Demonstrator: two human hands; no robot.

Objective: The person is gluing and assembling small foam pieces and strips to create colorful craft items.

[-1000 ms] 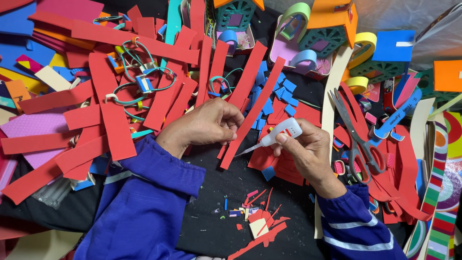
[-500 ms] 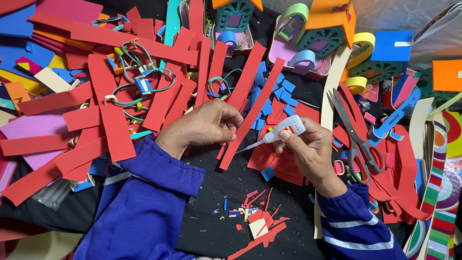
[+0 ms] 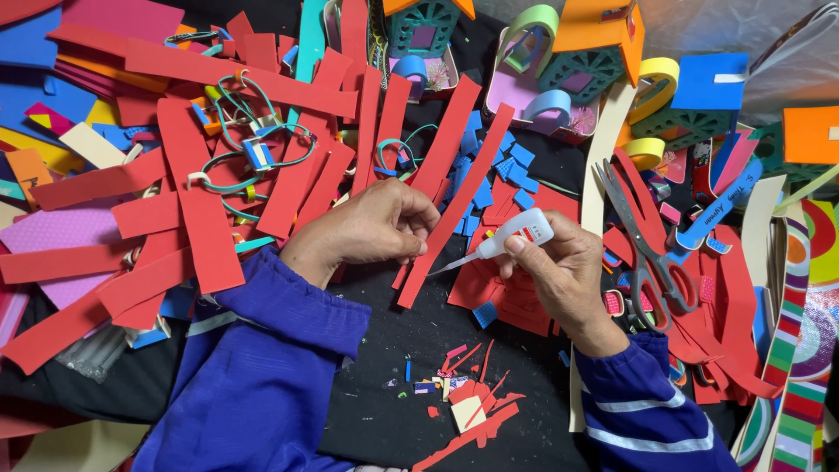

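Our left hand [image 3: 371, 229] pinches long red foam strip [image 3: 454, 208] at its lower part, fingers closed on it. Our right hand [image 3: 564, 275] grips small white glue tube [image 3: 511, 238], nozzle tip just beside strip. Strip lies diagonally on black desk [image 3: 393, 419]. Scissors [image 3: 642, 249] near right hand.
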